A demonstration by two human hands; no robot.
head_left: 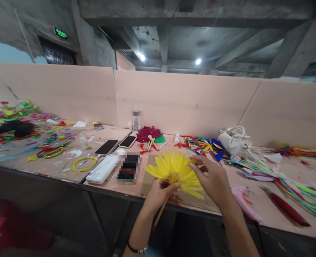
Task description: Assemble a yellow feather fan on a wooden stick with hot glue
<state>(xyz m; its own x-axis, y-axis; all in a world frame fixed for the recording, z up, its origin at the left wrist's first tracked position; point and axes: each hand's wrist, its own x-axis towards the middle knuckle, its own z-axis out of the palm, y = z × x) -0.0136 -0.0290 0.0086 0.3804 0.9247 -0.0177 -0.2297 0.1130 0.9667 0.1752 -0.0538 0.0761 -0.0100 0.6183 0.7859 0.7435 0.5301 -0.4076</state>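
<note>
Basically, left hand is fisted round the stick of the yellow feather fan, held over the near edge of the table. Right hand is mostly open, fingertips resting on the fan's right-side feathers. Pink glue gun lies just right of the hands. White handbag sits behind, contents hidden. Small capped bottle stands by the back board, contents unclear.

1. We find the fan over the table's near edge.
2. Left of it we see a power bank; phones lie beyond.
3. Right, a glue gun; farther, a bag.
</note>
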